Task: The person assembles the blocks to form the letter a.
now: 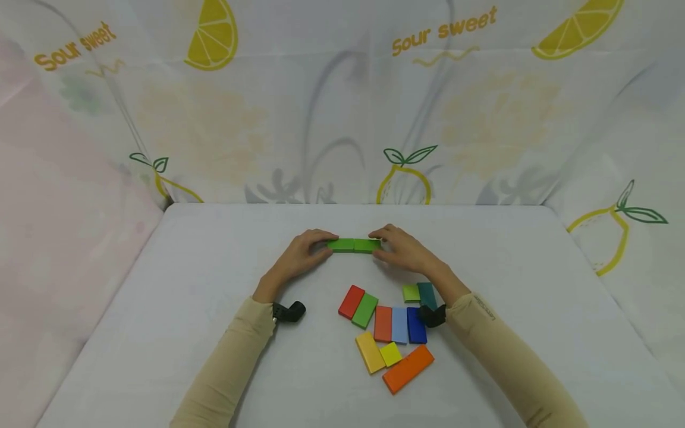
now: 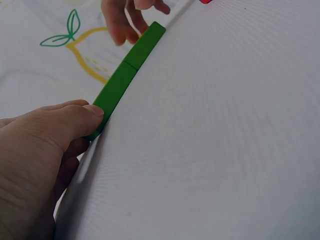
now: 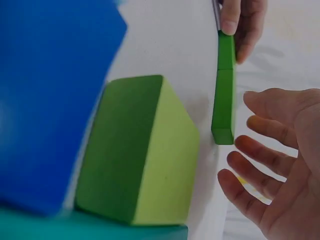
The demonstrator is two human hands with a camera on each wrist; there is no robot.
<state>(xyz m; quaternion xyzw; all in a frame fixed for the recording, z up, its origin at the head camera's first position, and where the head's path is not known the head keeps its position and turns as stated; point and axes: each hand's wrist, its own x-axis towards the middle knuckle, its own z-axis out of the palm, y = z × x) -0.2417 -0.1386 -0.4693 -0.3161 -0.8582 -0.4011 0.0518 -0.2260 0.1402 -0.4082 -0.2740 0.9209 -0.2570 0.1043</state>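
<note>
The far white backdrop (image 1: 289,119) carries yellow lemon slices (image 1: 216,38) (and orange "Sour sweet" lettering (image 1: 444,31)). Pinkish cloth (image 1: 53,208) hangs left. Red, blue and yellow blocks (image 1: 383,324) lie near right on the white table (image 1: 176,285).

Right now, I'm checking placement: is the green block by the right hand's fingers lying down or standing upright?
Lying down: the green block stretches lengthwise along the table.

Worktop (image 1: 225,261), white. Two green blocks (image 1: 350,245), end to end; left hand (image 1: 301,254) at one outer end, right hand (image 1: 405,249) at the other. Ten assorted blocks (image 1: 383,324), grouped between two beige sleeves (image 1: 230,362). Black device (image 1: 289,312) at each wrist. Backdrop (image 1: 299,119), lemon-printed.
</note>
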